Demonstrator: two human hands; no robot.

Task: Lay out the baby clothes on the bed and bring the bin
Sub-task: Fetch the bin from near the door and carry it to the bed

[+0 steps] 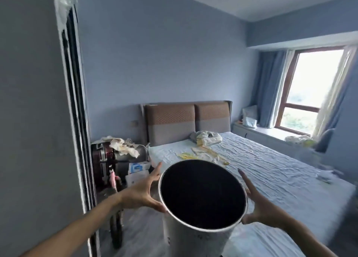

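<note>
Head view: white cylindrical bin [186,235], held upright between left hand [141,192] and right hand [259,208], fingers straight against its sides, short of the bed [271,169] bearing baby clothes [205,150]; bin-bringing step, probably setting down bedside next.

Floor [143,225] beside the bed [280,179] lies open — a suitcase [105,155] and boxes [137,171] crowd its left corner; baby clothes [206,150] cover the bed's head end, the foot end bare.

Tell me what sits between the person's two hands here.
The white bin, its dark opening tilted toward the camera. The left hand and right hand hold it from opposite sides with straight fingers, as the head view shows.
</note>
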